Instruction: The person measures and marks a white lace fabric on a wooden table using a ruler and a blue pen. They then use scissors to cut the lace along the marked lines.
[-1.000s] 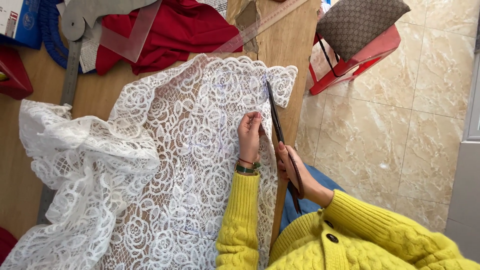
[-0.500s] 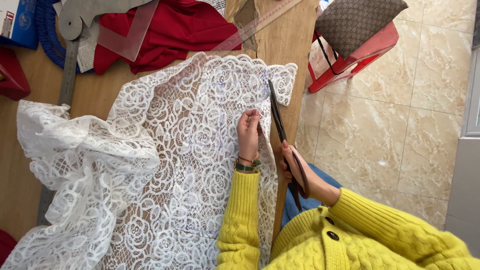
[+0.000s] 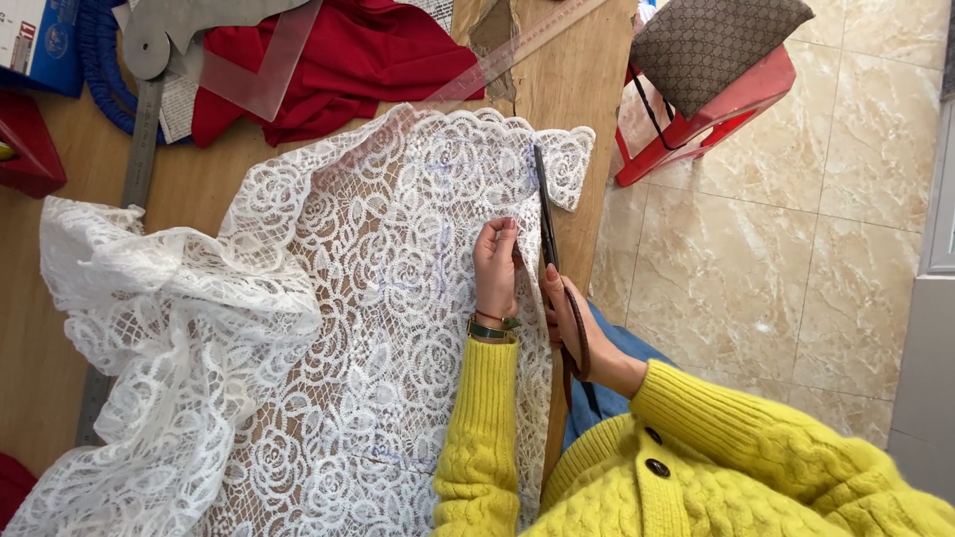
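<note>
A large piece of white floral lace (image 3: 328, 298) lies spread over a wooden table (image 3: 577, 109). My left hand (image 3: 495, 267) rests flat on the lace near its right edge, fingers together, pressing it down. Just right of it my right hand (image 3: 577, 328) grips the brown handles of long dark scissors (image 3: 545, 214). The scissor blades point away from me along the lace's right edge, toward its scalloped far corner. Both arms wear yellow knitted sleeves, and a bracelet sits on the left wrist.
Red fabric (image 3: 338, 60), a clear plastic ruler (image 3: 261, 75), a grey curved template (image 3: 189, 25) and a metal ruler (image 3: 139, 139) lie at the table's far side. A red stool (image 3: 716, 124) with a brown patterned cushion stands on the beige tiled floor to the right.
The scissors and my right hand have crept slightly forward along the lace edge. My left hand stays pressed on the lace.
</note>
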